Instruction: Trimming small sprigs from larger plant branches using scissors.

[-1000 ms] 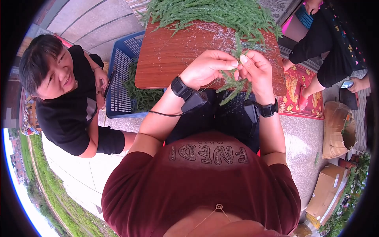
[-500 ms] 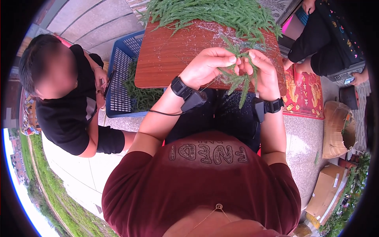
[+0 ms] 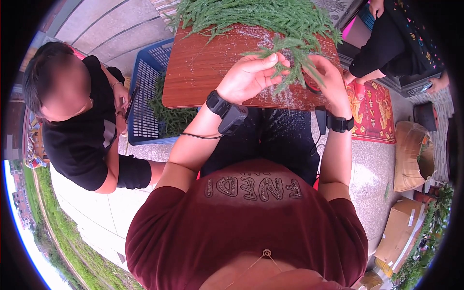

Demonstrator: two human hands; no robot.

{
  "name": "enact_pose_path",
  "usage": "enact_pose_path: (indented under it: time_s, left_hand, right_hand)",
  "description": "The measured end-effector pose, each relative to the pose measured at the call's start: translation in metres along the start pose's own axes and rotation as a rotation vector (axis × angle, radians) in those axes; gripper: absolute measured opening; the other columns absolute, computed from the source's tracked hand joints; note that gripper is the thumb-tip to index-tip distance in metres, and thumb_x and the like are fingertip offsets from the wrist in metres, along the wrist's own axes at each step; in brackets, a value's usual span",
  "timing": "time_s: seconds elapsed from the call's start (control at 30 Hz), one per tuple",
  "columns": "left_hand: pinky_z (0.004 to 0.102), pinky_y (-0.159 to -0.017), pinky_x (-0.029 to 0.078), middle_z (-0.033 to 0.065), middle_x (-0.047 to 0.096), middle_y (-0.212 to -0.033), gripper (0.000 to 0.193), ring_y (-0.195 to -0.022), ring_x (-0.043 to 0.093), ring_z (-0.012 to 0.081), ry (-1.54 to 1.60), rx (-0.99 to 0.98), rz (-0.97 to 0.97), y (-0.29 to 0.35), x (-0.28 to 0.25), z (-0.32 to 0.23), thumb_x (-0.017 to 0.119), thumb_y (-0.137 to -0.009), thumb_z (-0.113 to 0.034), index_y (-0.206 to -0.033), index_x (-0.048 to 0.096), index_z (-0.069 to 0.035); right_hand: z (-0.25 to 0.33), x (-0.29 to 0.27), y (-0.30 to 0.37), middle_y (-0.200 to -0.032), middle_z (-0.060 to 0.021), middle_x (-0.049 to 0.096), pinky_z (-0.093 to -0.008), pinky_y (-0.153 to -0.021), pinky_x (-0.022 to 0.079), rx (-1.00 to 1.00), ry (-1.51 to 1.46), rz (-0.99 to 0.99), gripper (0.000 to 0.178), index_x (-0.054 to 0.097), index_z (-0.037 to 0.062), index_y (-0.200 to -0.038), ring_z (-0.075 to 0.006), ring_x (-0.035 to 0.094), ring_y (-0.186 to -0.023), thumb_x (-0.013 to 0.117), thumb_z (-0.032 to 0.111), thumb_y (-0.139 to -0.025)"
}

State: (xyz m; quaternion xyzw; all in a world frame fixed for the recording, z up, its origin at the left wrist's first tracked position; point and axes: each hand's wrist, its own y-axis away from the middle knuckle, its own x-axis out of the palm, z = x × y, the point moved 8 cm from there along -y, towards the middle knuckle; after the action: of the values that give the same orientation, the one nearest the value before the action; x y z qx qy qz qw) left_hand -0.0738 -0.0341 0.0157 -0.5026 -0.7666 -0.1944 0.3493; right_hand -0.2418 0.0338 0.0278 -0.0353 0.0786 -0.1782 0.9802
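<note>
My left hand (image 3: pixel 251 75) and my right hand (image 3: pixel 326 79) are raised over the near edge of a small brown wooden table (image 3: pixel 198 72). Between them they hold a bunch of thin green sprigs (image 3: pixel 290 60), its tips fanning out to the right and downward. Both hands are closed around the stems. A large heap of the same green sprigs (image 3: pixel 256 14) lies along the table's far side. Pale crumbs speckle the tabletop near my hands. Each wrist wears a black band.
A blue plastic crate (image 3: pixel 145 92) with more greens inside stands left of the table. A person in a black top (image 3: pixel 82 140) crouches beside it. Another person in black (image 3: pixel 401 43) sits at the upper right by a red patterned mat (image 3: pixel 374 111). Cardboard boxes (image 3: pixel 411 150) lie at the right.
Both hands have risen slightly and turned the bunch; its tips now spread wider to the right. The person on the left has lowered their head.
</note>
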Motion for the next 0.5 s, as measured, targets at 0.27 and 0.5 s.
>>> enact_pose_path:
  time_s: [0.27, 0.5]
  left_hand:
    - [0.0317, -0.086, 0.050, 0.0096, 0.067, -0.107, 0.013, -0.099, 0.063, 0.0174, -0.039, 0.264, -0.228, -0.002, -0.029, -0.022, 0.064, -0.091, -0.012, -0.100, 0.066, -0.003]
    - [0.0298, -0.086, 0.049, 0.0086, 0.065, -0.107, 0.018, -0.103, 0.060, 0.0170, -0.042, 0.337, -0.263, 0.000, -0.028, -0.032, 0.065, -0.091, -0.015, -0.105, 0.065, -0.004]
  right_hand:
    - [-0.022, -0.020, 0.003, -0.118, -0.0186, 0.060, -0.0419, -0.097, 0.043, -0.200, 1.042, 0.015, 0.053, 0.062, 0.0062, -0.119, -0.0353, 0.055, -0.112, 0.073, 0.030, -0.073]
    - [-0.027, -0.022, -0.007, -0.106, -0.0167, 0.065, -0.0404, -0.088, 0.047, -0.025, 1.109, -0.099, 0.043, 0.058, 0.0031, -0.119, -0.0323, 0.060, -0.102, 0.061, 0.025, -0.082]
